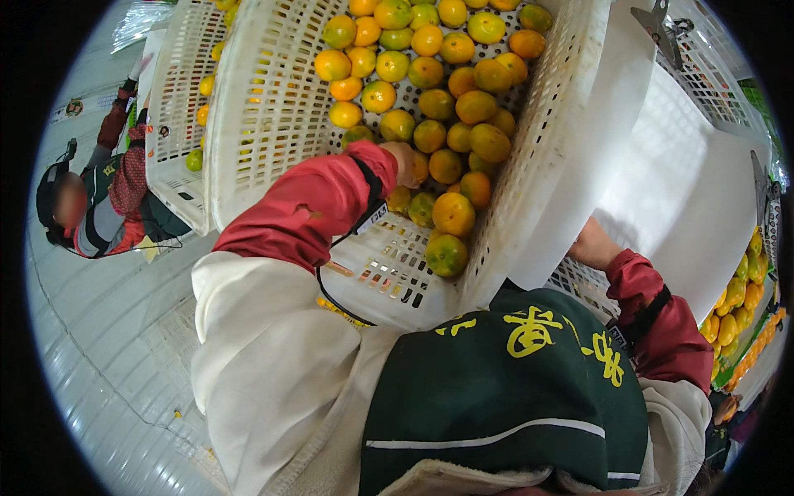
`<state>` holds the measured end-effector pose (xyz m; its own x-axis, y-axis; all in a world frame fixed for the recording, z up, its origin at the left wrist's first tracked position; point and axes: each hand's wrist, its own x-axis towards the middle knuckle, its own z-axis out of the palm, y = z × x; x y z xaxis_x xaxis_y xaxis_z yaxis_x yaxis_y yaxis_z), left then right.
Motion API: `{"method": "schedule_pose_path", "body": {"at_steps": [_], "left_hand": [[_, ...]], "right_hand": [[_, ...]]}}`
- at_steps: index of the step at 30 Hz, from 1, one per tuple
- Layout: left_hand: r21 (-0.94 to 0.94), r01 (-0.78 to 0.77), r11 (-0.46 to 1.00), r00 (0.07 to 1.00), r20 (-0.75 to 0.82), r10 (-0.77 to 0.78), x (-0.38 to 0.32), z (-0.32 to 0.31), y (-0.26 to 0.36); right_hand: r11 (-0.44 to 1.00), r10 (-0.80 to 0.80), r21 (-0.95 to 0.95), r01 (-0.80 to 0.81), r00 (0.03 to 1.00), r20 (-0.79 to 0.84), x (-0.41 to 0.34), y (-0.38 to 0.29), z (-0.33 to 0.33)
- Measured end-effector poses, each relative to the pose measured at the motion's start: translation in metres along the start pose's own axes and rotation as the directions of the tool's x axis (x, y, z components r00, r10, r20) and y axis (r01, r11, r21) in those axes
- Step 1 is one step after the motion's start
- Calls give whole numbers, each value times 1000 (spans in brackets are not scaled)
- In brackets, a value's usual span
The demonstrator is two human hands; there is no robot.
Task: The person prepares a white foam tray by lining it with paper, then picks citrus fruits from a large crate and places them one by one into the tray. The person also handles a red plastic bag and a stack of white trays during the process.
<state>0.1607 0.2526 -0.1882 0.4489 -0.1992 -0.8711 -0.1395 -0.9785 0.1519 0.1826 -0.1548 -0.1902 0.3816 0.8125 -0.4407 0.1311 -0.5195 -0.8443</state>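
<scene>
A white perforated plastic crate (pixel 267 93) stands before me, with many orange and green-tinged mandarins (pixel 428 71) on its bottom. My left hand (pixel 403 162) reaches down among the fruit near the crate's middle; its fingers are mostly hidden by the red sleeve, so I cannot tell whether it holds a mandarin. On the crate's other side, my right hand (pixel 592 245) is at the lower edge of a white sheet (pixel 577 155) that hangs along the outer wall. The fingertips go out of sight behind that sheet, and its grip is unclear.
Scissors (pixel 659 28) lie at the top right on another white crate (pixel 713 93), beside a white lining (pixel 670 136). Yellow-orange fruit (pixel 735 310) is heaped at the far right. A co-worker (pixel 105 192) is at the left, by a further crate (pixel 177 111) with fruit.
</scene>
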Motion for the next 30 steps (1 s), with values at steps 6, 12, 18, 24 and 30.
{"method": "schedule_pose_path", "body": {"at_steps": [6, 12, 18, 24, 30], "left_hand": [[173, 159, 972, 969, -215, -120, 9, 28, 16], [-159, -21, 987, 975, -222, -15, -29, -25, -10], [-101, -438, 893, 527, -834, 164, -114, -112, 32], [157, -507, 848, 218, -928, 303, -152, -147, 136], [-146, -772, 619, 361, -902, 236, -149, -145, 177]], "right_hand": [[992, 121, -24, -121, 993, 8, -15, -4, -21], [935, 340, 197, -293, 900, -273, -41, -6, -47], [868, 133, 458, 189, 802, -583, -57, -67, -89], [512, -223, 660, 550, 827, -516, -23, -178, -72], [336, -115, 737, 586, 803, -585, -36, -173, -77]]}}
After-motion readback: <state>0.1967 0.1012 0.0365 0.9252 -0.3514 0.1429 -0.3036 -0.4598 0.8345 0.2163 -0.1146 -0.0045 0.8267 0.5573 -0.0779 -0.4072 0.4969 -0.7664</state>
